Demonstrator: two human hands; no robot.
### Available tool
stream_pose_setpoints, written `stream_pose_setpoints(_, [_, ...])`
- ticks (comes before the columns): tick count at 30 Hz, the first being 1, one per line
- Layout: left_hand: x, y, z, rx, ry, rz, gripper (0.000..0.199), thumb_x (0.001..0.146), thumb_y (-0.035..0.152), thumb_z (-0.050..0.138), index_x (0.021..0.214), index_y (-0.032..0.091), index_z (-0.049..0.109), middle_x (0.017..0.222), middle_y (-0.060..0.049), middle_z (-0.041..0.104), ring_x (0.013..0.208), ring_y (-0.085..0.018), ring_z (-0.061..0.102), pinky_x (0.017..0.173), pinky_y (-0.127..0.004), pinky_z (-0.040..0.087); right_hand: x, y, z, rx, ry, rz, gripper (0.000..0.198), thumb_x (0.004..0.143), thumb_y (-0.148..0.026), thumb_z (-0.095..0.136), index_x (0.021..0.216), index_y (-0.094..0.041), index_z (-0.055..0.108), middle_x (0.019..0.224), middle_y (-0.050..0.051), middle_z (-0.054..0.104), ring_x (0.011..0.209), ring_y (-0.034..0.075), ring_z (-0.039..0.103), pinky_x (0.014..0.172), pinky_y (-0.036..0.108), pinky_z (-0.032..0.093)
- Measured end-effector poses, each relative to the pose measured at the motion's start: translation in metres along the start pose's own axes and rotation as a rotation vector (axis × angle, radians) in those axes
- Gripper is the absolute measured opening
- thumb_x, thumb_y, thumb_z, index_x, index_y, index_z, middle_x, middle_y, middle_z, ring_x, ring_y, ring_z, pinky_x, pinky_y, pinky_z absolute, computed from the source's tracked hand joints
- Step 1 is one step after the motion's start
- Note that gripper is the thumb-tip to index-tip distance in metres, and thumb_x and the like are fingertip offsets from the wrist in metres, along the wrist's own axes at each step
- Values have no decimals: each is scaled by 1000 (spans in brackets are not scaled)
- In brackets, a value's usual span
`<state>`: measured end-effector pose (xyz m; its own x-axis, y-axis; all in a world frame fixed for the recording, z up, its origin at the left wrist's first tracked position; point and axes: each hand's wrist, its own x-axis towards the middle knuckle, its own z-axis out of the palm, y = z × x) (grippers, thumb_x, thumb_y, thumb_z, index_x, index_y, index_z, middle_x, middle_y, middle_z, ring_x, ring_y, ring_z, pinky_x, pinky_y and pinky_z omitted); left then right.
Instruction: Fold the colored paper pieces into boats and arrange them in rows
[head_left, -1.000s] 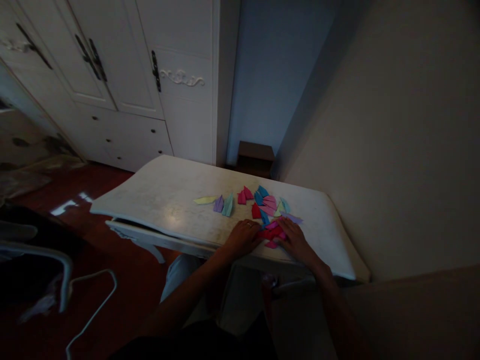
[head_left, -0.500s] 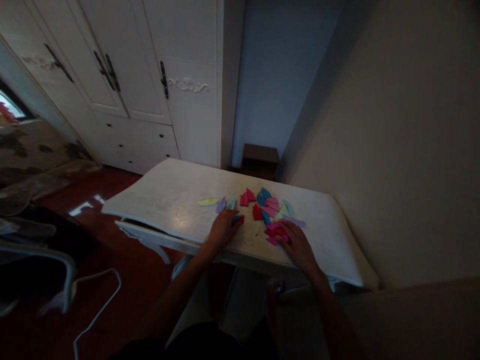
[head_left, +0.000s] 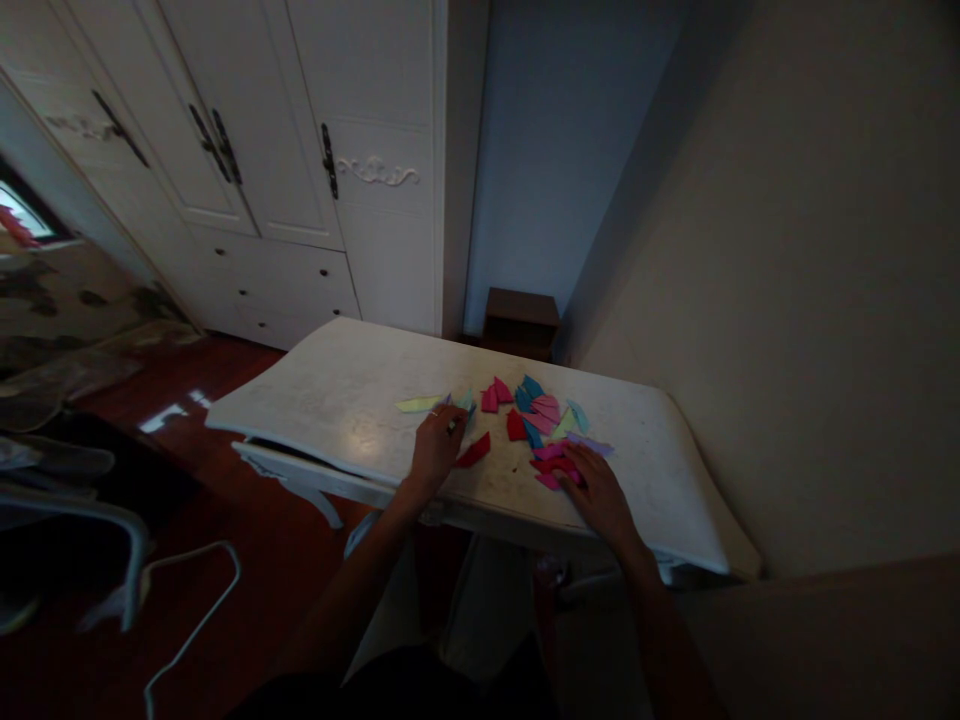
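Note:
On the white table [head_left: 292,385], my left hand [head_left: 433,445] is closed in a pinch on a small dark blue paper piece [head_left: 470,411]. Just below those fingertips lies a red paper piece [head_left: 474,451]. A yellow strip [head_left: 418,404] and a pale green piece [head_left: 466,398] lie beside this hand; a lilac piece is mostly covered by it. My right hand [head_left: 598,492] rests on the table with thumb and fingers around pink and red paper pieces [head_left: 551,465]. Beyond it are blue [head_left: 532,387], pink [head_left: 545,408], pale yellow [head_left: 562,424] and lilac [head_left: 589,442] pieces, looking folded.
A pair of magenta pieces [head_left: 495,395] sits between the hands, farther back. Behind the table stand a white wardrobe [head_left: 390,240] and a low brown cabinet [head_left: 520,305]. A wall [head_left: 787,350] runs along the right. At left are a red floor [head_left: 225,480] and a white metal frame [head_left: 135,540].
My left hand has lifted slightly and shifted left, taking the blue piece off the red one, which now shows more fully. My right hand stays almost in place.

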<state>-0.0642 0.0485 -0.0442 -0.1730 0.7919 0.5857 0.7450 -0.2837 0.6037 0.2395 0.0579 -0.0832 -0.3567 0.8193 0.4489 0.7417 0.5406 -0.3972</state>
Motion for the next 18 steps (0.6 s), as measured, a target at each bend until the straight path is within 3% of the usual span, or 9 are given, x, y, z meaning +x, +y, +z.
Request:
stream_pose_setpoints(3, [19,-8,-3,64,-10,-74,12,88,15,55,93,17,66,91,-6,68,80,-16,64,76,-27,51,0,0,0,-5,3,-3,54,92,-57,45,127,-18,61,131,14,59,124,30,51,107,55,37])
stream_pose_setpoints(7, [36,-19,-3,194,-177,-150,12,86,16,56,87,16,68,88,-8,69,83,-20,64,78,-31,49,0,0,0,-10,8,-5,55,92,-57,45,126,-17,62,130,15,60,124,30,51,107,54,37])
stream_pose_setpoints(13, [36,-23,1,163,-280,-149,8,84,20,60,83,18,69,84,-4,71,76,-16,66,73,-26,49,0,-1,0,0,18,-17,52,92,-55,46,126,-19,62,129,14,60,123,30,52,106,55,38])
stream_pose_setpoints(18, [36,-23,-4,165,-289,-180,11,85,24,59,84,18,69,85,-4,72,76,-16,67,72,-25,49,0,0,-1,-1,4,-9,52,92,-54,47,126,-18,61,130,14,60,124,29,51,107,53,38])
